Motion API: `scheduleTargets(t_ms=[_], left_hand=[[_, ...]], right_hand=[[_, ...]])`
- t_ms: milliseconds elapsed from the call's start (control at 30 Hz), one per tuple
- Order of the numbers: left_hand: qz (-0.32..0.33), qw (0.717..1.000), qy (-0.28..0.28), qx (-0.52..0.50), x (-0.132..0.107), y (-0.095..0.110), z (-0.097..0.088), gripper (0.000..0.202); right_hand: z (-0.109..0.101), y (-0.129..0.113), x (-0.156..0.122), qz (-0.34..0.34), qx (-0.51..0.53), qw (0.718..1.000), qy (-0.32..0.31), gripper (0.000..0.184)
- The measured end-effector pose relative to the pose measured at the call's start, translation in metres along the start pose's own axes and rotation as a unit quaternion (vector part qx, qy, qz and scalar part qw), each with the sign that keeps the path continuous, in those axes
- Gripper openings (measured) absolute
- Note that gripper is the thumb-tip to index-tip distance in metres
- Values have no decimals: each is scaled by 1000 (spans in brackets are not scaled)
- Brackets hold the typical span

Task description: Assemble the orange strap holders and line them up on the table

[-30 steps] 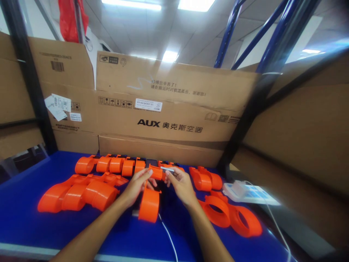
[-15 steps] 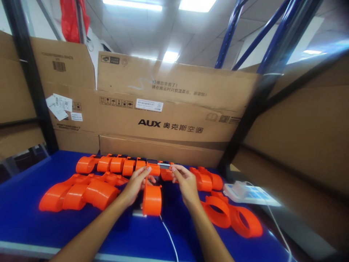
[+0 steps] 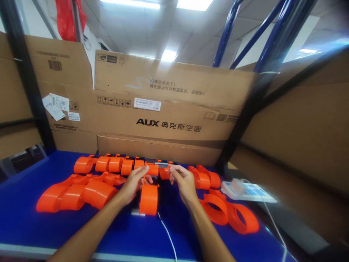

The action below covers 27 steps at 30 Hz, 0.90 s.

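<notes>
My left hand (image 3: pixel 134 183) and my right hand (image 3: pixel 183 182) meet over the middle of a blue table (image 3: pixel 24 225). Together they hold an orange plastic strap piece (image 3: pixel 148 198) whose loop hangs down between them. Fingers of the left hand pinch its upper end; the right hand's fingers are closed on a small silver-grey part (image 3: pixel 163 165) at that same end. Just behind my hands lies a row of orange loops (image 3: pixel 109 164) along the back.
More orange loops lie at the left (image 3: pixel 76 194) and at the right (image 3: pixel 231 214). A white power strip (image 3: pixel 247 191) with a cable sits at the far right. A white cable (image 3: pixel 167 233) runs toward me. Big cardboard boxes (image 3: pixel 169 109) wall off the back and sides.
Both hands have carried the orange piece a little farther back and higher; the right hand shifted from the near side up to the silver part at its top end.
</notes>
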<state>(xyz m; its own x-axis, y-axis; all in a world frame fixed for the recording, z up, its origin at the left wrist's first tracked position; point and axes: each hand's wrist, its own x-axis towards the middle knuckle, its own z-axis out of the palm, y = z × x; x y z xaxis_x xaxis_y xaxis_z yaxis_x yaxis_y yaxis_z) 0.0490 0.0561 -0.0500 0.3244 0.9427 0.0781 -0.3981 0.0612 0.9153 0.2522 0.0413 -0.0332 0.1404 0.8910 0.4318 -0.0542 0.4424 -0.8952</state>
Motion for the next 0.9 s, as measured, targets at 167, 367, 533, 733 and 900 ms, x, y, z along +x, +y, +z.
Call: scheduleTargets(t_ms=[167,367,533,733,900], left_hand=[[-14,999,-13,-33,-1,2,2,42],[-15,999,-10,-28,-2,1,2,43],[-13,1000,-16,-3,-1,-1,0,45],[-12,999,-30,3,0,-3,-1,43],[-24,998,-50,-4,-2,-5,-1,42]], right_hand=[[1,0,-1,12,17,1000,-9,29],[5,0,-4,32,13,999,-22,35],[7,1,-6,48,14,998,-45,30],[10,2,-8,64,13,996,-64,35],[13,1,-11,76,7,995,-71,38]])
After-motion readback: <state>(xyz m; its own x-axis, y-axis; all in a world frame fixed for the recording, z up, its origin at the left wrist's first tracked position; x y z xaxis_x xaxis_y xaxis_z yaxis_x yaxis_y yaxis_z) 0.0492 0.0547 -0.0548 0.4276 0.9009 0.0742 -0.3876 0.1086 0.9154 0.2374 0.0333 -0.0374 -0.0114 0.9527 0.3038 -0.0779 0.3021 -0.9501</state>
